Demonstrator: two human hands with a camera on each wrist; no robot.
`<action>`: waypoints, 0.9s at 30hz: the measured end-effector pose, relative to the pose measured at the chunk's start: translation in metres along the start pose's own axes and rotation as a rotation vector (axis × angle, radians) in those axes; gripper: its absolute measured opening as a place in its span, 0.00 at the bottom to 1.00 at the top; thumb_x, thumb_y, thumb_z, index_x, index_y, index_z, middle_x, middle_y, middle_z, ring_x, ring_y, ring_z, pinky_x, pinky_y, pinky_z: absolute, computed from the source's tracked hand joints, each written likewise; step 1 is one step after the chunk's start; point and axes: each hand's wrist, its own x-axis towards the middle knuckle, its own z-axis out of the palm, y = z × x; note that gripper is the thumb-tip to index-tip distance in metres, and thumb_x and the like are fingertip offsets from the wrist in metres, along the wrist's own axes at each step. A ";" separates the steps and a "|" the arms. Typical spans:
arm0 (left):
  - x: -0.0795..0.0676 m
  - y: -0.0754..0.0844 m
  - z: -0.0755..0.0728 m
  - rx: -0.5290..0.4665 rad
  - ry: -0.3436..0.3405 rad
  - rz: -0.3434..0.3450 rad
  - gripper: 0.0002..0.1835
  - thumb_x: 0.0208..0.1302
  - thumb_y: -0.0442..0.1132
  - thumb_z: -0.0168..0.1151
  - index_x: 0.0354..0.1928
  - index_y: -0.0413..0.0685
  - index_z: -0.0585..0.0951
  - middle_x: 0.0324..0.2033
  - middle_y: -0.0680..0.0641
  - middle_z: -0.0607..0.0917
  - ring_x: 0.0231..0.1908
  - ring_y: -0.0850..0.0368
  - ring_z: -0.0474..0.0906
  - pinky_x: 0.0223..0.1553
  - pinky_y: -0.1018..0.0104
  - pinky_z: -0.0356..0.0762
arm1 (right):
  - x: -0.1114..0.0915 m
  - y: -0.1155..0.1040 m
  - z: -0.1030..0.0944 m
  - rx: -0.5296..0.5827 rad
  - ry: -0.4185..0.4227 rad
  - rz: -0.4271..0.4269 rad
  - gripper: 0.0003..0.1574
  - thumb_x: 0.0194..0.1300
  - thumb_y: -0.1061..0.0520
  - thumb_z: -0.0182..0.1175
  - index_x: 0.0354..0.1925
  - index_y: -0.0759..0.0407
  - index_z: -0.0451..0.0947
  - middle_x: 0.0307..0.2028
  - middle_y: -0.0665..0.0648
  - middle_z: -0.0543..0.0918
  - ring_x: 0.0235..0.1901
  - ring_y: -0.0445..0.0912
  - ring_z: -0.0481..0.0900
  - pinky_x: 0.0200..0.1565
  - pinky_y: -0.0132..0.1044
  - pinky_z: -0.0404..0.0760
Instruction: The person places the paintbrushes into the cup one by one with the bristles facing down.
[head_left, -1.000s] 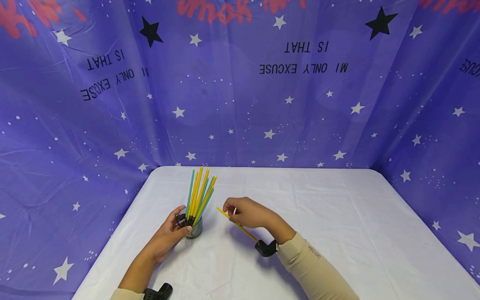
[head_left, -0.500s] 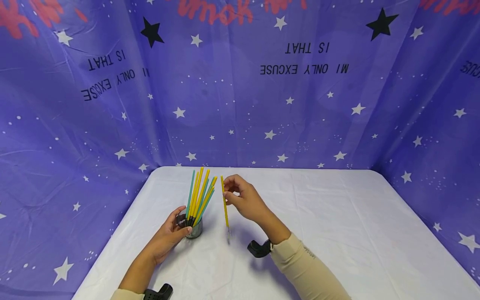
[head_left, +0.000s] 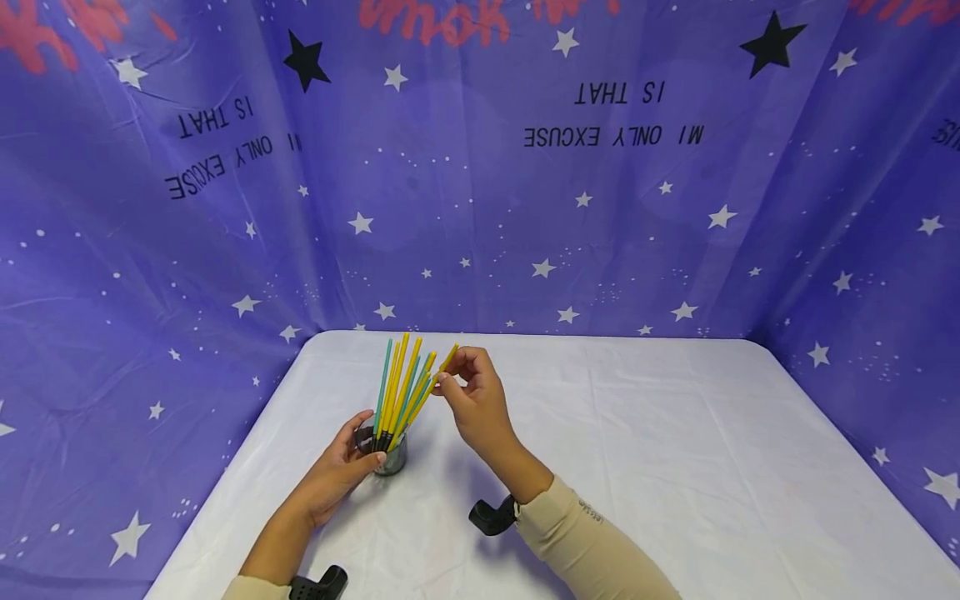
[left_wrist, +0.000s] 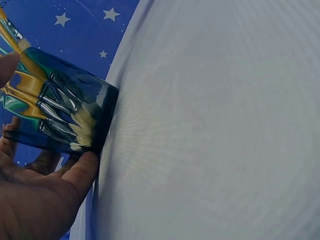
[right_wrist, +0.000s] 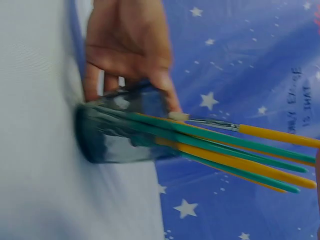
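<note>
On the table stands a clear glass (head_left: 393, 462) with several yellow and teal paintbrushes (head_left: 392, 396) in it, bristles down. My left hand (head_left: 330, 482) grips the glass, thumb on the near side and fingers round the other. Through its wall in the left wrist view, pale bristles (left_wrist: 84, 127) sit near the bottom. Up beside the brush handles, my right hand (head_left: 480, 404) pinches one yellow paintbrush (right_wrist: 275, 135) near its handle end. That brush slants down to the left, its bristles at the mouth of the glass in the right wrist view.
A white cloth covers the table (head_left: 637, 450). Purple star-printed curtains (head_left: 487, 183) hang behind it and along both sides. Black wrist cameras (head_left: 492, 517) are strapped under each forearm.
My right hand has lifted the yellow paintbrush off the table, turned it bristles down and brought it left to the glass. The left hand has stayed on the glass.
</note>
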 end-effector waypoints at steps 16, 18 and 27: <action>-0.004 0.002 0.004 0.003 0.001 -0.021 0.45 0.65 0.32 0.63 0.77 0.53 0.49 0.70 0.35 0.60 0.64 0.45 0.64 0.53 0.69 0.72 | -0.012 0.011 0.009 -0.031 0.026 0.064 0.13 0.67 0.75 0.53 0.48 0.70 0.64 0.40 0.62 0.72 0.40 0.48 0.78 0.42 0.47 0.84; -0.004 0.002 0.004 0.000 0.003 -0.018 0.45 0.65 0.32 0.64 0.77 0.53 0.49 0.70 0.35 0.61 0.65 0.45 0.64 0.53 0.68 0.72 | -0.014 0.013 0.011 -0.056 0.015 0.094 0.13 0.66 0.76 0.53 0.47 0.71 0.64 0.40 0.63 0.72 0.40 0.48 0.78 0.41 0.48 0.84; -0.003 0.002 0.002 -0.010 0.003 -0.005 0.45 0.65 0.32 0.63 0.77 0.52 0.49 0.70 0.34 0.61 0.65 0.45 0.63 0.53 0.70 0.72 | -0.019 0.025 0.017 -0.135 -0.027 0.148 0.11 0.65 0.74 0.56 0.44 0.68 0.67 0.39 0.63 0.77 0.38 0.48 0.78 0.38 0.43 0.84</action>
